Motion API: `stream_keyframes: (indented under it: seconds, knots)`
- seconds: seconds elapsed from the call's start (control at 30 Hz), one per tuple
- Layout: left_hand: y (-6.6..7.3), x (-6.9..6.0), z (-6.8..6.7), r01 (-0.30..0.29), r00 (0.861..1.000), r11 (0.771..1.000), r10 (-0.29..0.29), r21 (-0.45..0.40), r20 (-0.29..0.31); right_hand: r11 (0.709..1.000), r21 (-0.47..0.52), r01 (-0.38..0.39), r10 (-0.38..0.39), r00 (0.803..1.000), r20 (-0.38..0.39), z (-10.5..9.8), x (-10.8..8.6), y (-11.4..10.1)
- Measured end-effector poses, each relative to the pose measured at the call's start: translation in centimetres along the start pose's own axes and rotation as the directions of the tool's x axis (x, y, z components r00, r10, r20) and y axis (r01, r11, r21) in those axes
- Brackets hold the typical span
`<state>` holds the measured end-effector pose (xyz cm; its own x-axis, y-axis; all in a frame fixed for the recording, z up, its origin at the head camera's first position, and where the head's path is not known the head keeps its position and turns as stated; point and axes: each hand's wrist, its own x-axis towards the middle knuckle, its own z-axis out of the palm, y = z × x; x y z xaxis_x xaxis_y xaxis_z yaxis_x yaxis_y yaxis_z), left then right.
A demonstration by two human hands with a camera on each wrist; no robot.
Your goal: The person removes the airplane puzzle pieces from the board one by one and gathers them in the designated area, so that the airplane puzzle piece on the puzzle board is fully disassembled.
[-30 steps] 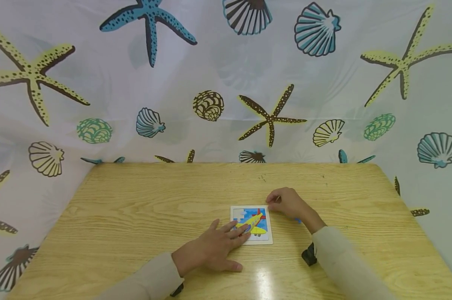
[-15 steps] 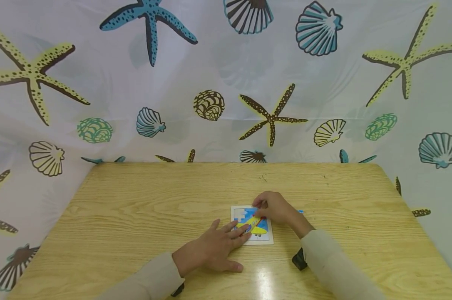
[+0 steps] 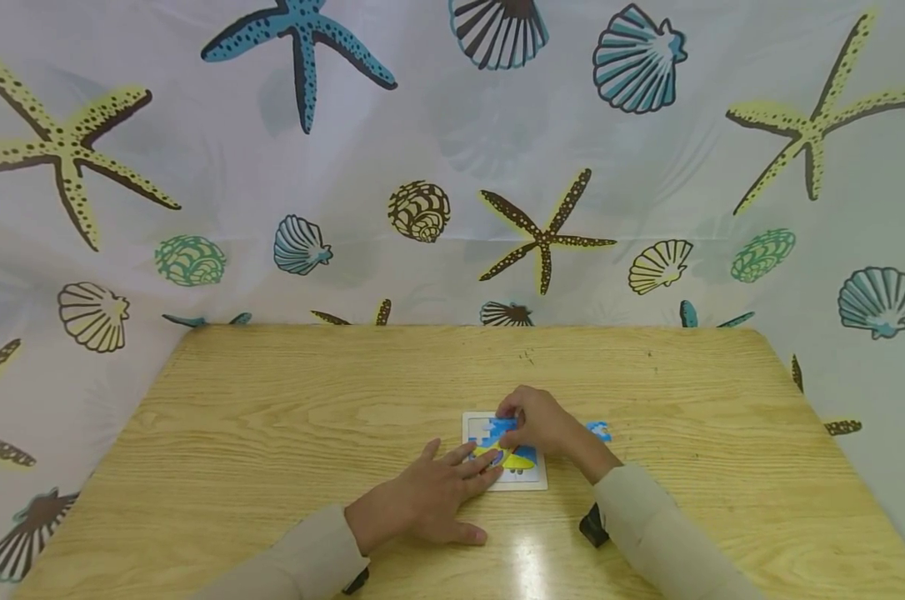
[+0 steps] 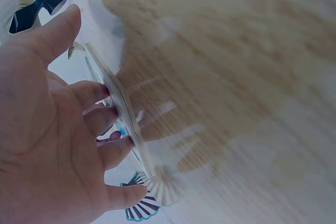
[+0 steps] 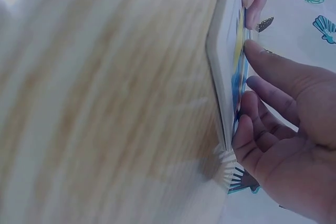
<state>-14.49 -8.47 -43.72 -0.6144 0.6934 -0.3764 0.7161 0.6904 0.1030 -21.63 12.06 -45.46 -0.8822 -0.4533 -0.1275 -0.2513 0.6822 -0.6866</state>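
A small square jigsaw puzzle with a pale frame lies on the table, its picture a yellow airplane on blue. A pale bare spot shows at its upper left. My left hand lies flat, with spread fingers resting on the puzzle's lower left. Over the puzzle's upper right is my right hand, thumb and bent fingers touching its surface; the right wrist view shows the thumb apart from the fingers, and no piece between them. A loose blue-and-white puzzle piece sits on the table, right of the puzzle beyond my right wrist.
The wooden table spreads to both sides of the puzzle. A white curtain printed with starfish and shells hangs behind the table and at its sides. Each wrist wears a black strap mount.
My right hand has moved left from beside the puzzle's upper right corner onto its surface. More of the loose piece now shows. The left hand stays in place.
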Motion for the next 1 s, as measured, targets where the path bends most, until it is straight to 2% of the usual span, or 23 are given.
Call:
stream_keyframes:
  seconds: [0.13,0.53,0.8,1.0]
  knots:
    - [0.0,0.0,0.1,0.002,1.0,1.0,-0.002,0.008,-0.001,0.999,-0.022,0.024,-0.024,1.0,0.005,0.0,-0.1,-0.1]
    - [-0.1,0.0,0.1,-0.005,1.0,1.0,0.005,-0.013,-0.005,0.994,-0.11,-0.022,0.025,0.999,0.029,0.1,0.8,-0.3]
    - [-0.2,0.0,0.1,-0.011,1.0,1.0,0.011,-0.024,-0.004,0.992,-0.104,-0.075,0.081,0.995,0.05,0.0,1.2,-0.4]
    - [-0.2,0.0,0.1,-0.012,1.0,1.0,0.012,-0.025,-0.004,0.991,-0.1,-0.084,0.091,0.994,0.069,-0.2,1.3,-0.6]
